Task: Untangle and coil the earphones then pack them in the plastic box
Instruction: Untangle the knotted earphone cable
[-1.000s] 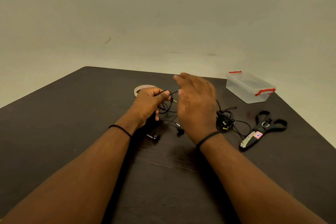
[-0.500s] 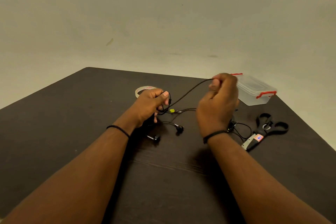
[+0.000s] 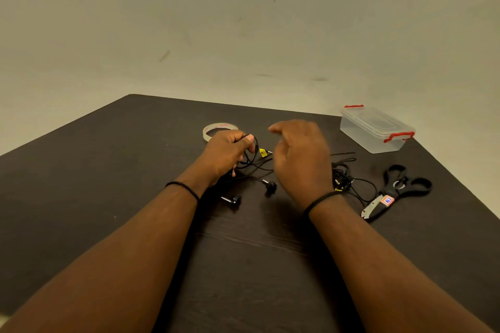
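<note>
- Left hand (image 3: 226,153) had its grip clamped on a few loops of the black earphone cable (image 3: 253,162), thumb pinning them near the yellow tag.
- Right hand (image 3: 300,159) hovered just right of that, fingers loosely curled and apart, holding nothing I could see.
- Looked like mid-coiling to me; the next move probably called for catching the slack and adding a loop.
- Both earbuds (image 3: 270,186) lay on the counter (image 3: 108,170), near side.
- A second tangle (image 3: 342,180) sat further right; the plastic box (image 3: 376,130) was far right, lid on.

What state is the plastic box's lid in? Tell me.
Shut. The lid sits flat on the plastic box, and both red clips lie down against its ends. Nothing shows through its clear walls.
</note>
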